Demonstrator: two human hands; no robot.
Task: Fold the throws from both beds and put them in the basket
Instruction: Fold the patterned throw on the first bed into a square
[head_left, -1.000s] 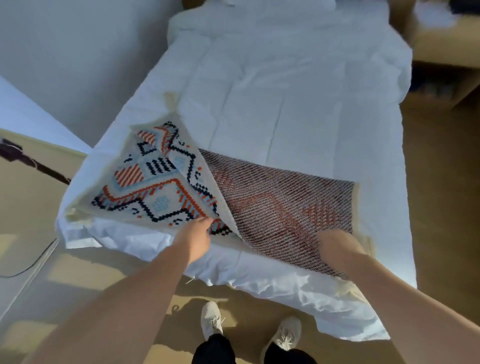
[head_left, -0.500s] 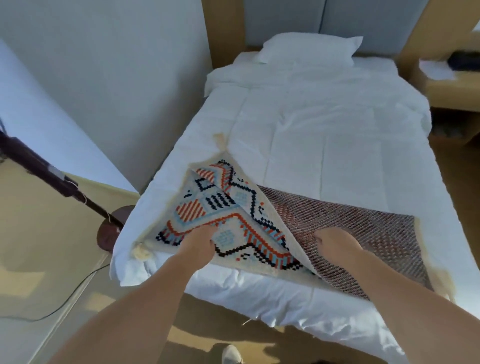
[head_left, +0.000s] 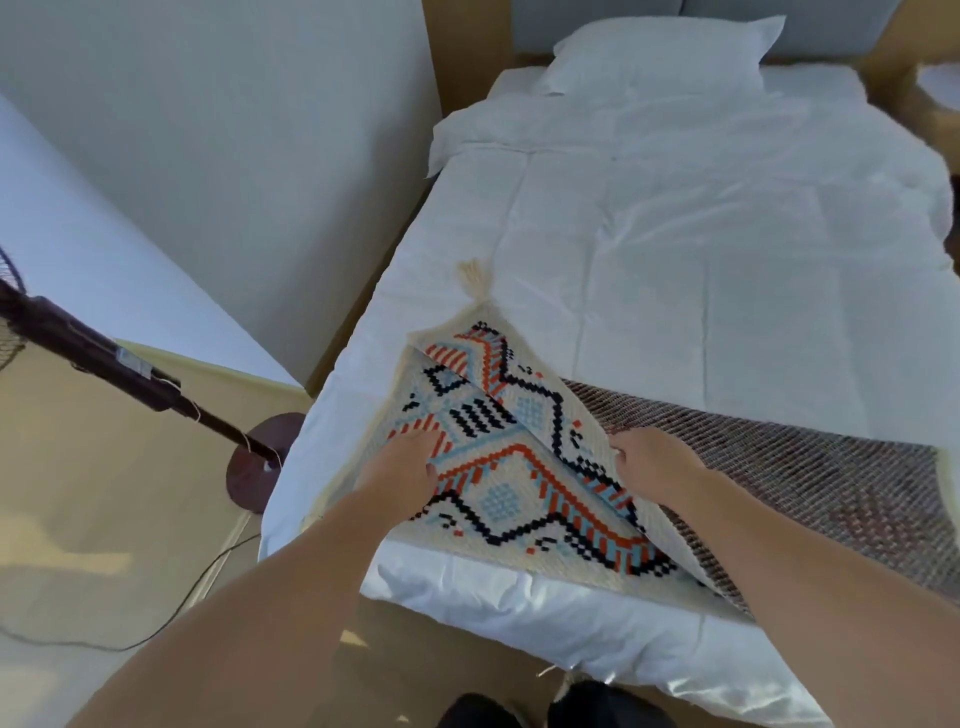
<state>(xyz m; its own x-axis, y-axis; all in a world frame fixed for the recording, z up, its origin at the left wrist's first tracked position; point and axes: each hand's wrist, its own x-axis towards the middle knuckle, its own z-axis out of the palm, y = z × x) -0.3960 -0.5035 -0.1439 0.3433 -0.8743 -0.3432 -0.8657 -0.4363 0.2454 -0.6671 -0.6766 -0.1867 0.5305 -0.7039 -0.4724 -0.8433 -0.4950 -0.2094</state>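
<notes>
Two hands on throw (head_left: 500, 501): left hand (head_left: 402, 463) presses patterned face, right hand (head_left: 649, 462) pinches folded edge; throw's right end cut off.

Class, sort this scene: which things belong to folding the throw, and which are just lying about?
Job in hand: throw; left hand; right hand; bed under it.
Lying about: pillow; standing fan; floor cable.

Left hand (head_left: 408, 465) presses flat on the throw (head_left: 501, 501); right hand (head_left: 652, 467) grips its folded edge; both forearms extended.
</notes>
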